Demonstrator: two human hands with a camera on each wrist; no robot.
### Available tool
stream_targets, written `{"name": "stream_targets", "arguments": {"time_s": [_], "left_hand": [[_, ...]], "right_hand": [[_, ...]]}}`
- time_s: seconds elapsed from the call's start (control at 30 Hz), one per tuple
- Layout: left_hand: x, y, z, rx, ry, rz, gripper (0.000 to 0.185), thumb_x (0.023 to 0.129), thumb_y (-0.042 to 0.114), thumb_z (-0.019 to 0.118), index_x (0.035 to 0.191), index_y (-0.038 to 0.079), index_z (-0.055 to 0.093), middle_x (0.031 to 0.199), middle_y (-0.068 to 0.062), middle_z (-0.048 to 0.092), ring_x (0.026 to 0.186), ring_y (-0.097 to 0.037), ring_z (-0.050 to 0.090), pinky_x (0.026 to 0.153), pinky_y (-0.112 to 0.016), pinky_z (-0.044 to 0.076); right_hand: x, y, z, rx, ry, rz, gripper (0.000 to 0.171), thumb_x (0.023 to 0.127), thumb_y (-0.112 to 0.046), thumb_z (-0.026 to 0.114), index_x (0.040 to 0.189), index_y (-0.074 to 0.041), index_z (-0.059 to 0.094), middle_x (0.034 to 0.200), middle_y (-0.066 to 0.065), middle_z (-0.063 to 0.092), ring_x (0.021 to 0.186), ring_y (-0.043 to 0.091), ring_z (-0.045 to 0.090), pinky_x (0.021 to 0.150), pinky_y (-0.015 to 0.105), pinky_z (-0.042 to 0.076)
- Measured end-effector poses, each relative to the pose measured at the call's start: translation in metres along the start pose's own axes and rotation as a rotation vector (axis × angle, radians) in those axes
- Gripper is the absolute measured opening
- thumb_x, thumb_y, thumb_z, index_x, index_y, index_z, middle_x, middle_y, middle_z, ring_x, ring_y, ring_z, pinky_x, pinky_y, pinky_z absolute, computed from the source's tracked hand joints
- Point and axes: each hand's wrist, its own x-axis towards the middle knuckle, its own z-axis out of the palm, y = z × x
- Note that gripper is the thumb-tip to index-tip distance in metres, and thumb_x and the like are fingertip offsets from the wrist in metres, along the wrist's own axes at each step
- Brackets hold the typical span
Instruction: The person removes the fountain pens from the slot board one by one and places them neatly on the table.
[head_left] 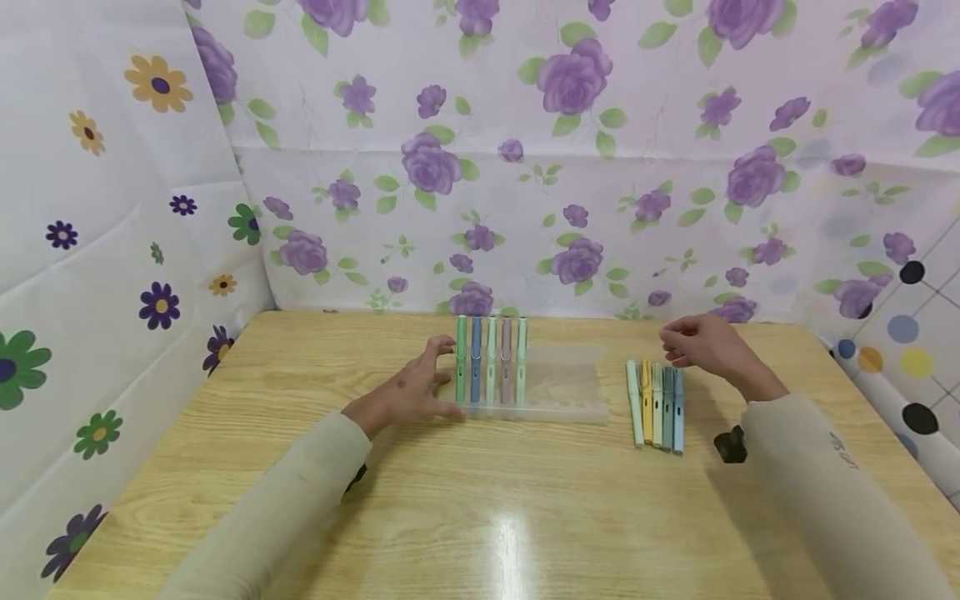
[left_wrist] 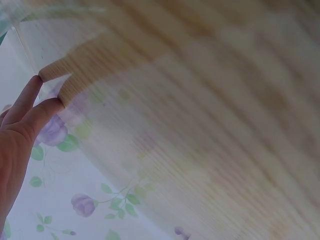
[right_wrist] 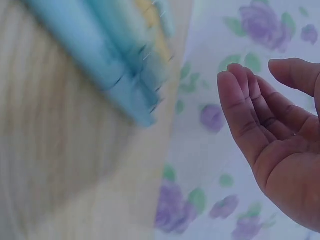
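My left hand (head_left: pixel 408 392) rests on the tabletop (head_left: pixel 480 500), fingers straight and spread against the left end of the clear case (head_left: pixel 558 385), evidently to steady it; the grip holds nothing. Five pens (head_left: pixel 491 360) lie side by side in the case's left half, its right half unfilled. My right hand (head_left: pixel 708 343) hovers above and just behind the loose row of pens (head_left: pixel 657 404) on the tabletop to the case's right, fingers loosely curled, grip empty, touching none of them.
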Motion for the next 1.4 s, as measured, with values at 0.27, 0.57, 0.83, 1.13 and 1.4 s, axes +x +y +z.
{"name": "stream_targets", "arguments": {"time_s": [0.27, 0.57, 0.83, 1.13, 1.4], "left_hand": [[-0.003, -0.003, 0.0, 0.003, 0.0, -0.014, 0.107, 0.077, 0.024, 0.089, 0.151, 0.017, 0.012, 0.16, -0.016, 0.02, 0.131, -0.042, 0.049, 0.107, -0.052, 0.042], [-0.003, -0.003, 0.004, 0.003, -0.005, -0.008, 0.107, 0.076, 0.023, 0.089, 0.151, 0.015, 0.012, 0.159, -0.016, 0.021, 0.13, -0.042, 0.05, 0.105, -0.052, 0.043], [-0.001, -0.002, 0.005, 0.004, -0.01, 0.007, 0.106, 0.077, 0.02, 0.089, 0.15, 0.016, 0.013, 0.159, -0.017, 0.021, 0.129, -0.042, 0.05, 0.104, -0.051, 0.045], [0.0, -0.001, 0.001, -0.002, -0.005, 0.013, 0.104, 0.076, 0.019, 0.089, 0.148, 0.017, 0.014, 0.159, -0.018, 0.02, 0.13, -0.043, 0.05, 0.105, -0.051, 0.044], [0.001, -0.001, -0.001, -0.007, -0.006, 0.017, 0.103, 0.077, 0.018, 0.089, 0.148, 0.018, 0.014, 0.159, -0.017, 0.02, 0.131, -0.044, 0.048, 0.106, -0.052, 0.043]], "right_hand": [[0.009, -0.038, 0.016, 0.006, -0.016, -0.068, 0.046, 0.106, -0.027, 0.052, 0.132, 0.011, 0.054, 0.117, 0.027, 0.063, 0.098, 0.028, 0.069, 0.082, 0.035, 0.059], [0.016, -0.063, 0.032, -0.007, -0.027, -0.151, 0.042, 0.105, -0.023, 0.055, 0.131, 0.01, 0.057, 0.113, 0.024, 0.067, 0.097, 0.028, 0.069, 0.084, 0.035, 0.058], [0.021, -0.08, 0.045, 0.001, -0.047, -0.186, 0.039, 0.104, -0.022, 0.057, 0.13, 0.007, 0.059, 0.115, 0.023, 0.068, 0.103, 0.031, 0.068, 0.089, 0.04, 0.056], [0.032, -0.099, 0.058, -0.004, -0.062, -0.242, 0.035, 0.103, -0.017, 0.059, 0.129, 0.005, 0.062, 0.113, 0.02, 0.07, 0.099, 0.029, 0.07, 0.085, 0.039, 0.057], [0.038, -0.111, 0.073, 0.011, -0.079, -0.254, 0.035, 0.101, -0.015, 0.06, 0.13, 0.004, 0.062, 0.112, 0.018, 0.071, 0.097, 0.028, 0.07, 0.086, 0.04, 0.057]]}}
